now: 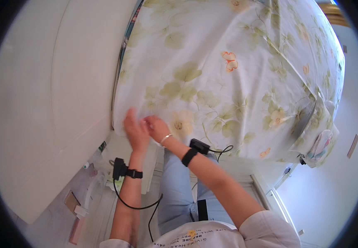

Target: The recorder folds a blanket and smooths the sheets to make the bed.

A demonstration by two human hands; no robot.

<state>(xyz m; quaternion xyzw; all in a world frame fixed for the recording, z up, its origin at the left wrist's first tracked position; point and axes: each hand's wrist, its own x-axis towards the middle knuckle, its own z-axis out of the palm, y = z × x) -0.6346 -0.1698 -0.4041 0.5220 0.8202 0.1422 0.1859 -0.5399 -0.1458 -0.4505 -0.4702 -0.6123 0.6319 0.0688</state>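
A white sheet [210, 77] with green leaves, yellow flowers and butterflies spreads over a bed before me. My left hand [136, 131] is above the sheet's near left corner, fingers stretched forward and blurred by motion. Close beside it, my right hand [157, 127] has its fingers bent toward the left thumb. Blur hides whether the right fingers pinch anything. Both hands are near the sheet's front edge; contact with it cannot be made out. At the near right corner the sheet is bunched in a fold [317, 136].
A large pale panel [51, 102] borders the bed on the left. A pink item [77, 231] and other small items lie low at left. Black cables [135, 207] hang from wrist-worn devices. A white drawer or cabinet edge [279, 201] is at lower right.
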